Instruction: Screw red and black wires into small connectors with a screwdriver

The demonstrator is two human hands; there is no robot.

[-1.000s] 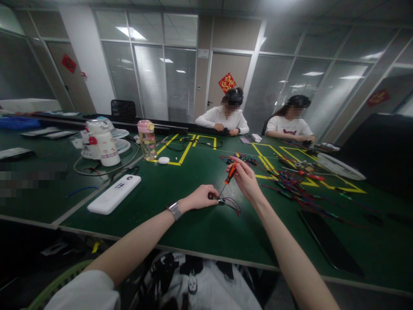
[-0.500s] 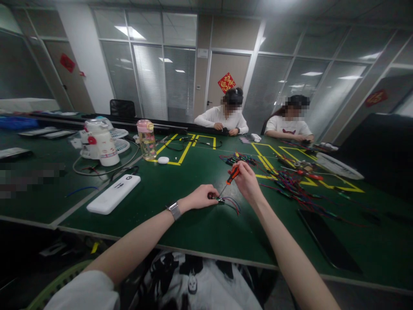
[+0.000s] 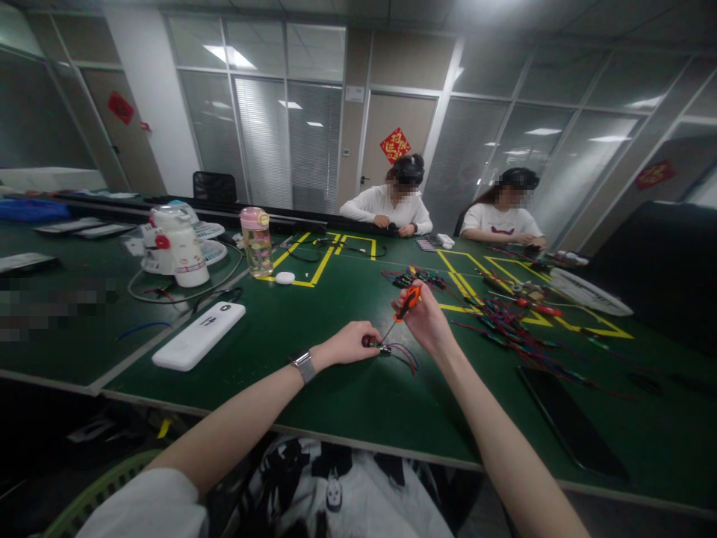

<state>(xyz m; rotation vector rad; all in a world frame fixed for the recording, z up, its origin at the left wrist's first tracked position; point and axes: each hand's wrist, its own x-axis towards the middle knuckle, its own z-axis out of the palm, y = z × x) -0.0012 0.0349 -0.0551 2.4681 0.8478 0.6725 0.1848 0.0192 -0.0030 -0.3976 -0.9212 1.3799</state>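
My left hand (image 3: 350, 344) rests on the green table (image 3: 358, 396) and pinches a small black connector block (image 3: 382, 347) with red, blue and black wires (image 3: 406, 357) trailing to the right. My right hand (image 3: 429, 317) is closed round an orange-handled screwdriver (image 3: 406, 302), held tilted with its thin shaft running down-left and its tip at the connector. A metal watch (image 3: 303, 366) sits on my left wrist.
A white power bank (image 3: 199, 335) lies to the left, with a pink-capped bottle (image 3: 255, 243) and a white fan base (image 3: 176, 250) behind it. Loose coloured wires and connectors (image 3: 504, 317) spread to the right. A black phone (image 3: 571, 418) lies near the right edge. Two people sit across the table.
My right hand has turned the screwdriver a little, its handle shifting slightly up and right. My left hand and the connector have stayed put.
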